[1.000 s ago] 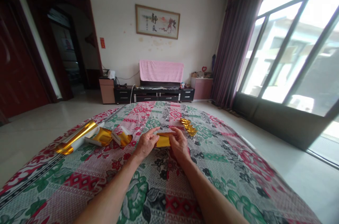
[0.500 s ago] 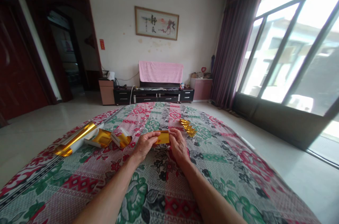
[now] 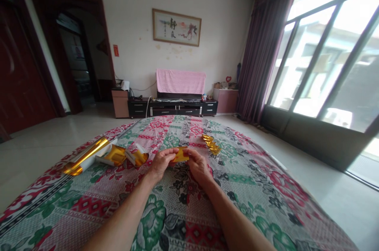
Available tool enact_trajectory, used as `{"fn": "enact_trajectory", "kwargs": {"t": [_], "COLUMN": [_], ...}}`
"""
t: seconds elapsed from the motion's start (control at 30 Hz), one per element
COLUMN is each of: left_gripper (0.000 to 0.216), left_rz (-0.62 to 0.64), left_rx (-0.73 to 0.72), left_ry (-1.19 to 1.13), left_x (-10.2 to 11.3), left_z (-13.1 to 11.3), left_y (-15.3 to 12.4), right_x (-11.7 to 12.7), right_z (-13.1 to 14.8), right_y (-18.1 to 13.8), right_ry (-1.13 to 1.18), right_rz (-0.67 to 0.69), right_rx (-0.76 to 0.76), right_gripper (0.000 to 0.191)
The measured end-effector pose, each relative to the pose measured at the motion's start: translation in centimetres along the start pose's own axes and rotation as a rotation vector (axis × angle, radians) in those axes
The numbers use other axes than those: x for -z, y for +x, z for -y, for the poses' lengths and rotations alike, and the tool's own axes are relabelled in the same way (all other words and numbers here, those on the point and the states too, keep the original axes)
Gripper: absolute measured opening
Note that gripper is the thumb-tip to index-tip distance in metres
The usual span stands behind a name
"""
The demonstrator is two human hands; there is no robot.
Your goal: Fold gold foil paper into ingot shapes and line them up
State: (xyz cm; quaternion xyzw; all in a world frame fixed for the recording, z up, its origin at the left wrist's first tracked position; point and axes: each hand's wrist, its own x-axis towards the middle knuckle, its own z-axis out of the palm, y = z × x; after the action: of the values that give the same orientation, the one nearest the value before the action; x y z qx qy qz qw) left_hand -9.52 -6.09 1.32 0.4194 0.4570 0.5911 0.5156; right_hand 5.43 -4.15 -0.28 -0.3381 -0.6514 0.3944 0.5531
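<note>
Flowered cloth point(image 3: 251, 176) beneath | foil piece point(image 3: 181, 155): small, yellow-gold, roughly oblong

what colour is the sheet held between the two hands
Shiny gold; the sheet shows best in the head view, the only one.

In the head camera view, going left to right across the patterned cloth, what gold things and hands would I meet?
Long gold roll → larger curled gold piece → smaller curled gold piece → left hand → held gold sheet → right hand → row of shiny gold pieces.
</note>
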Motion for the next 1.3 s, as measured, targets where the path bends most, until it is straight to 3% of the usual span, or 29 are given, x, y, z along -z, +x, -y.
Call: {"fn": "enact_trajectory", "kwargs": {"t": [0.23, 0.37, 0.5, 0.77, 1.03, 1.3], "left_gripper": [0.022, 0.028, 0.033, 0.024, 0.023, 0.033], "left_rz": [0.044, 0.102, 0.128, 0.054, 0.017, -0.045], "left_rx": [0.003, 0.020, -0.008, -0.090, -0.253, -0.232], "left_ry": [0.002, -0.059, 0.020, 0.053, 0.267, 0.274], "left_x": [0.6, 0.9, 1.0, 0.6, 0.2, 0.1], "left_z": [0.4, 0.6, 0.6, 0.9, 0.6, 1.0], "left_y": [-0.1, -0.4, -0.6, -0.3, -0.5, -0.2], "right_x": [0.2, 0.2, 0.3, 0.3, 0.1, 0.1], "right_z": [1.5, 1.1, 0.7, 1.7, 1.9, 0.9], "right_y": [-0.3, -0.3, -0.2, -0.4, -0.5, -0.4], "right_ry": [-0.054, -0.019, 0.016, -0.077, 0.022, -0.013], "right_rz": [-0.044, -0.075, -0.081, -0.032, -0.090, -0.139], "right_rx": [0.002, -0.041, -0.072, -0.012, -0.095, -0.060], "right_gripper": [0.020, 0.021, 0.023, 0.021, 0.022, 0.026]}}
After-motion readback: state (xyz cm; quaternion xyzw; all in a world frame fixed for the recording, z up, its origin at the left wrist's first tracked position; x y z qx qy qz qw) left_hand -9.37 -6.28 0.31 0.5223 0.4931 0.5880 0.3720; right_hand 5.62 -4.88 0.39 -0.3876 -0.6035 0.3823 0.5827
